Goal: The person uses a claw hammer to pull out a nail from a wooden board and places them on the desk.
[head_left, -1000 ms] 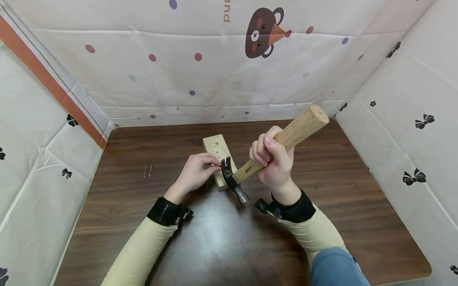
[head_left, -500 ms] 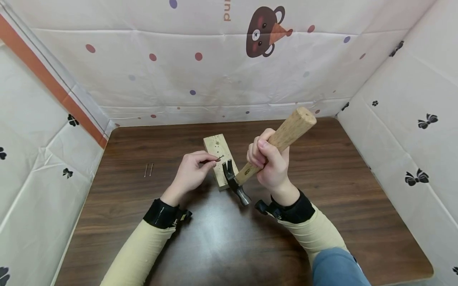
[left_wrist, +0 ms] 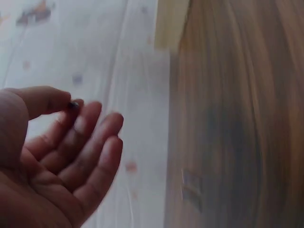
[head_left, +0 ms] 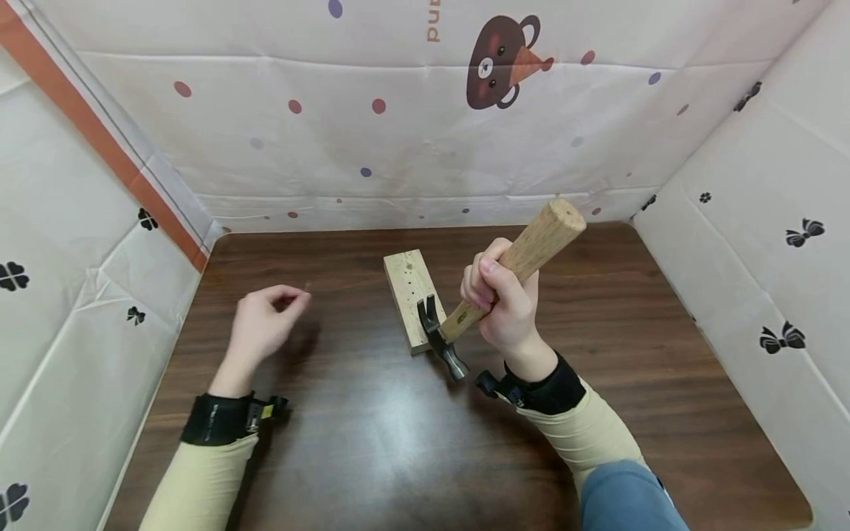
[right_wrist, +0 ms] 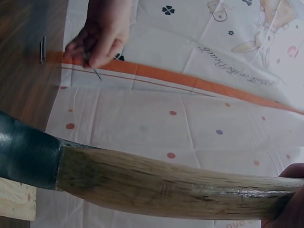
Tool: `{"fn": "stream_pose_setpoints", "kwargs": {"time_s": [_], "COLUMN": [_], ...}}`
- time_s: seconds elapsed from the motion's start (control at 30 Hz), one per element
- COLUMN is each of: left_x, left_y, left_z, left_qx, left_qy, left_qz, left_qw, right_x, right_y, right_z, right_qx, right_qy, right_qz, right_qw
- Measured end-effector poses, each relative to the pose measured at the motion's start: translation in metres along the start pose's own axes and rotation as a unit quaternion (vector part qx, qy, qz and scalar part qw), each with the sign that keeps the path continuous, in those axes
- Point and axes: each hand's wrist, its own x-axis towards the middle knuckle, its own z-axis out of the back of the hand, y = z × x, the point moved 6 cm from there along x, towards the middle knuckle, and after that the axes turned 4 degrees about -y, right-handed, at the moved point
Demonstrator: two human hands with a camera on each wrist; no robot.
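My right hand point(head_left: 505, 299) grips the wooden handle of a claw hammer point(head_left: 539, 240). The hammer's dark head hangs over the near right part of a pale wooden block point(head_left: 406, 284), claw up; whether it touches cannot be told. Well left of the block, my left hand point(head_left: 262, 321) is above the table and pinches a thin nail point(right_wrist: 98, 74) between thumb and index finger. In the left wrist view only the nail's dark end point(left_wrist: 73, 105) shows at the fingertips. Several small holes or marks dot the block's top.
Two loose nails point(right_wrist: 42, 50) lie side by side on the brown table point(head_left: 372, 428); in the head view the left hand hides them. White printed sheets point(head_left: 319, 147) form walls behind and at both sides of the table.
My left hand has lifted the nail away from the block and moved left over the table. My right hand and the hammer have stayed nearly in place.
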Motion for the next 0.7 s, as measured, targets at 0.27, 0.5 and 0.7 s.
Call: {"fn": "stream_pose_setpoints", "kwargs": {"time_s": [0.27,0.5,0.7], "left_x": [0.002,0.007,0.01], "left_y": [0.066,0.094,0.101], "left_z": [0.035,0.026,0.02], "left_qx": [0.074,0.102,0.106], "left_qy": [0.017,0.061,0.068], "left_qz": [0.116,0.157,0.172], "left_qw": [0.9904,0.9804,0.977], "right_x": [-0.001,-0.003,-0.004], "right_y": [0.001,0.0,0.003], "right_z": [0.001,-0.001,-0.003], "right_qx": [-0.009,-0.014,-0.008], "right_qy": [-0.001,0.007,0.011], "right_qz": [-0.003,-0.008,-0.007], "right_qw": [1.0,1.0,1.0]}}
